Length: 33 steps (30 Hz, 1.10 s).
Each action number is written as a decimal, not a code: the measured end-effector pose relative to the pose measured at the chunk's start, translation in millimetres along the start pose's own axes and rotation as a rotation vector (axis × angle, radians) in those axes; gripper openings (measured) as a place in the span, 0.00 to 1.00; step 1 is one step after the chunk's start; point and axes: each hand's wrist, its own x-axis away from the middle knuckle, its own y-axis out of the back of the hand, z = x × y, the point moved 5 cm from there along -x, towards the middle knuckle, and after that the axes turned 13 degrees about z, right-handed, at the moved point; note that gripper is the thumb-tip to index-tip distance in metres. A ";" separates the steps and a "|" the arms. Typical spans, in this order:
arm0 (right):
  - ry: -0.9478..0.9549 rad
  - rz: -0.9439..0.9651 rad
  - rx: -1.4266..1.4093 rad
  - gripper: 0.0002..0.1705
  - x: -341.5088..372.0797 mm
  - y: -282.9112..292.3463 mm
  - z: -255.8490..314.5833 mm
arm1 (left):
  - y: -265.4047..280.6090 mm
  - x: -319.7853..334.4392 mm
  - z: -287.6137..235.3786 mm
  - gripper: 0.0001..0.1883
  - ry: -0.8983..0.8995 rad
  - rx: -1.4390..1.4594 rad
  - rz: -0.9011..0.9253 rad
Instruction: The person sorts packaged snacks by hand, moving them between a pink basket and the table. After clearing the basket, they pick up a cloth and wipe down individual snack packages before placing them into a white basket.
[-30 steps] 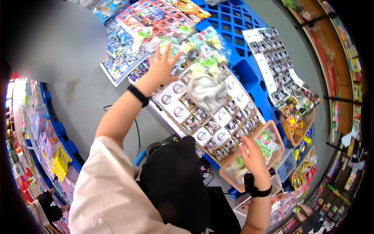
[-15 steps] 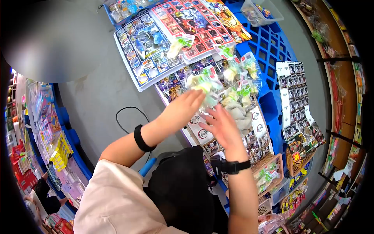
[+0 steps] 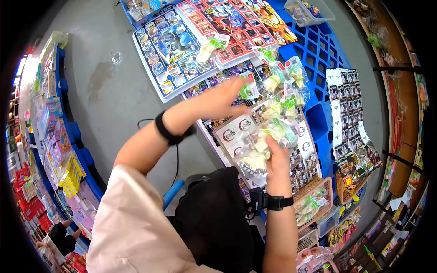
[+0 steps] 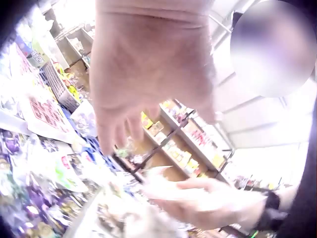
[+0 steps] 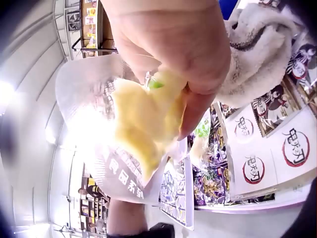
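Right hand [image 3: 278, 161], right of centre, pinching bagged pale-yellow item [image 5: 141, 116], left hand [image 3: 218, 101], above centre, thumb and fingers apart.

Left grip [image 4: 153, 69]: bare hand reaching down from 12 o'clock, palm side showing, fingers extended, holding nothing.
Right grip [image 4: 210, 203]: bare hand at 5 o'clock, fingers pinching a pale item [image 4: 166, 187], washed out by glare.
Wristband [image 4: 270, 210]: black, behind the right grip.
Glossy packets [image 4: 32, 210]: heaped at 8 o'clock, many purple.
Sheet [image 4: 49, 114]: white with red print, 9 o'clock.
Basket [image 4: 58, 87]: lattice-sided, 10 o'clock.
Shelves [image 4: 192, 141]: stocked, behind, around 5 o'clock.
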 end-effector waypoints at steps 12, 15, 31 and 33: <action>0.065 -0.126 0.001 0.23 67.3 34.9 15.7 | 13.8 -22.4 49.2 0.40 0.770 -0.387 -0.270; 0.109 -0.142 0.023 0.25 83.2 41.6 26.0 | 62.5 -4.0 86.2 0.35 0.921 -0.514 -0.476; 0.103 -0.295 0.549 0.19 201.6 144.5 99.1 | 46.6 -45.0 2.3 0.31 0.595 -0.263 -0.611; 0.224 -0.304 0.431 0.19 218.9 143.4 112.2 | 2.5 -82.1 -30.6 0.29 0.328 0.120 -0.409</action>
